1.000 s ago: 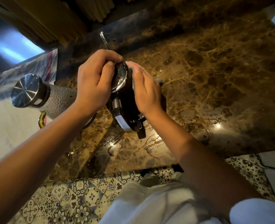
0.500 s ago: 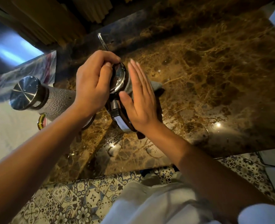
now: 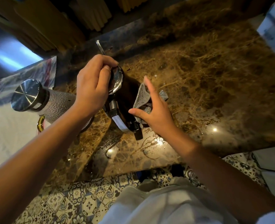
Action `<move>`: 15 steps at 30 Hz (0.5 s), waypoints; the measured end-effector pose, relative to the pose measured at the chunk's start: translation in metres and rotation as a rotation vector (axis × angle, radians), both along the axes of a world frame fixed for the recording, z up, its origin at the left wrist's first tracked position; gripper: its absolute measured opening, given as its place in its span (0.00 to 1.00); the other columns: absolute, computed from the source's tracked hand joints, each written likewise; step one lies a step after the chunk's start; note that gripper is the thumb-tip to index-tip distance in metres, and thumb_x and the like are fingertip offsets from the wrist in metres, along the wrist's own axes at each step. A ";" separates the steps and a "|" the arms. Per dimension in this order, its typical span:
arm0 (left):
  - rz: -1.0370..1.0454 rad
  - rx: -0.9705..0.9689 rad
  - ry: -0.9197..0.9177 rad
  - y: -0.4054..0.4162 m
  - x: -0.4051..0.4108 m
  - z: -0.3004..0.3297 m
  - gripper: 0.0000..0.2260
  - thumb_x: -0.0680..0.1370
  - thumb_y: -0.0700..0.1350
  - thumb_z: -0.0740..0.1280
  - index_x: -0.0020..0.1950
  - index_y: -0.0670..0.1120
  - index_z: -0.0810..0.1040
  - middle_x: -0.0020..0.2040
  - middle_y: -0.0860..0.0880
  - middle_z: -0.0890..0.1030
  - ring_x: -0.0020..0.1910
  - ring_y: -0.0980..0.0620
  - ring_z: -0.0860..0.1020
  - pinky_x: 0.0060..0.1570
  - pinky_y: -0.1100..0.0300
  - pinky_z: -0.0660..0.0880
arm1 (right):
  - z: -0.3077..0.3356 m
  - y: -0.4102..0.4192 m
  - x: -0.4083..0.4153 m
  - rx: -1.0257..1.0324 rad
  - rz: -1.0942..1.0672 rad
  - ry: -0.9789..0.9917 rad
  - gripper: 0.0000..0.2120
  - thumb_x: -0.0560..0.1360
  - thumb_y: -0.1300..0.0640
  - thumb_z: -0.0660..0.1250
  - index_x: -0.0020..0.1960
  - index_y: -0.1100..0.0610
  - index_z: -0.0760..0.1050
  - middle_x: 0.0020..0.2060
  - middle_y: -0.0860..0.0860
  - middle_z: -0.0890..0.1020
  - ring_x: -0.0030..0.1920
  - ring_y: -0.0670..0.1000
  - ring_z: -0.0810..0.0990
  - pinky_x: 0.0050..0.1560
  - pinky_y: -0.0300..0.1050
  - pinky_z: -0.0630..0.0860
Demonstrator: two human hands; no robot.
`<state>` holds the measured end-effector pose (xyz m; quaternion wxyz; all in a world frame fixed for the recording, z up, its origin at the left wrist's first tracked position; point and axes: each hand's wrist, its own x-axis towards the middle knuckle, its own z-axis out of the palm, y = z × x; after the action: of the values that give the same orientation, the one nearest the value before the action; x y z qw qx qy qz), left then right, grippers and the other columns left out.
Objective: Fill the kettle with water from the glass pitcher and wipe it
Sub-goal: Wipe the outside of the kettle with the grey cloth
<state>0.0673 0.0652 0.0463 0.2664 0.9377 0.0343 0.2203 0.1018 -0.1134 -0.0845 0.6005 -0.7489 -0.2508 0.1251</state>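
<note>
A dark kettle (image 3: 127,94) with a shiny lid rim stands on the brown marble counter (image 3: 206,78). My left hand (image 3: 91,88) grips the kettle's top, fingers curled over the lid. My right hand (image 3: 157,113) is at the kettle's right side with fingers straight and spread, thumb out. It holds a grey cloth (image 3: 141,97) against the kettle wall with flat fingers. The glass pitcher (image 3: 57,104), hammered glass with a steel lid (image 3: 26,94), stands just left of the kettle, behind my left wrist.
Water puddles (image 3: 111,152) and streaks lie on the counter in front of the kettle, near the front edge. A thin clear curved rod (image 3: 99,47) sticks up behind my left hand. A white surface (image 3: 7,135) lies left of the counter, and a white box (image 3: 274,29) sits far right.
My right hand has slid from the kettle's top down its right side, its fingers straightening and spreading. The grey cloth now shows under it. My left hand kept its grip.
</note>
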 end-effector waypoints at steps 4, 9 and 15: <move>0.011 0.005 0.016 -0.001 -0.002 0.001 0.13 0.83 0.40 0.56 0.60 0.40 0.79 0.57 0.45 0.83 0.56 0.49 0.81 0.55 0.50 0.77 | 0.000 -0.002 0.001 -0.077 -0.189 -0.192 0.37 0.67 0.31 0.76 0.68 0.49 0.71 0.64 0.49 0.74 0.63 0.52 0.76 0.61 0.56 0.79; 0.025 0.024 0.004 0.000 0.000 0.001 0.13 0.83 0.41 0.56 0.59 0.41 0.79 0.55 0.46 0.84 0.54 0.50 0.81 0.55 0.49 0.77 | -0.003 0.005 -0.022 0.046 -0.165 -0.060 0.16 0.78 0.45 0.73 0.51 0.54 0.70 0.42 0.43 0.71 0.42 0.41 0.71 0.43 0.43 0.71; 0.028 0.015 -0.006 0.001 0.001 -0.001 0.13 0.83 0.41 0.57 0.59 0.40 0.80 0.55 0.46 0.84 0.53 0.51 0.81 0.54 0.52 0.76 | 0.011 0.000 -0.052 0.067 -0.033 -0.095 0.12 0.79 0.63 0.67 0.62 0.55 0.77 0.54 0.46 0.76 0.54 0.44 0.77 0.54 0.40 0.77</move>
<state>0.0683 0.0661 0.0454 0.2563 0.9384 0.0449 0.2273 0.0499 -0.1137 -0.0731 0.6145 -0.7376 -0.2707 0.0711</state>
